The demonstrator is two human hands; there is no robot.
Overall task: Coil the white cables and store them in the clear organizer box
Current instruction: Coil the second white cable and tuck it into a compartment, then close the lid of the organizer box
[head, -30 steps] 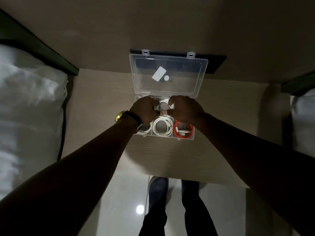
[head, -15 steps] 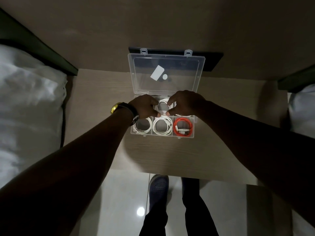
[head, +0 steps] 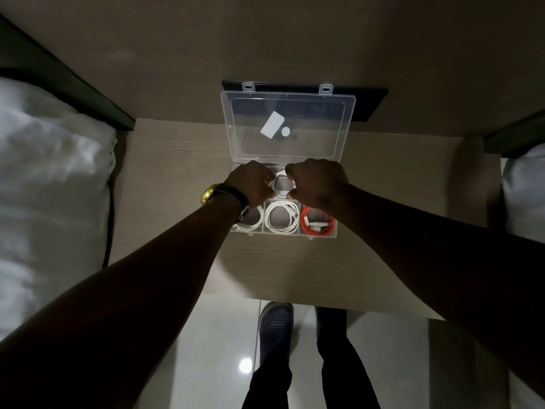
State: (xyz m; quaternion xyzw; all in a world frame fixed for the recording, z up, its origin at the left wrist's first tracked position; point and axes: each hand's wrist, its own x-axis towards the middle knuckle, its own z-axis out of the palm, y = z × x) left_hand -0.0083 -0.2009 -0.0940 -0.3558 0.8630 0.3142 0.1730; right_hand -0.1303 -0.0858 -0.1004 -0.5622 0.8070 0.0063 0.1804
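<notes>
Hands, left (head: 253, 184) and right (head: 317, 183), pinch coiled white cable (head: 282, 184), fingers curled closed, pressing it into clear plastic organizer box's (head: 320, 236) rear middle compartment so it stays coiled.

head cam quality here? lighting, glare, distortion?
Head view: dim overall, forearms near black; the table is lit best around the clear organizer box. Glare spot on the glossy floor. Wide-angle stretch bows the edges and enlarges the forearms. Left hand and right hand reasonably sharp.
</notes>
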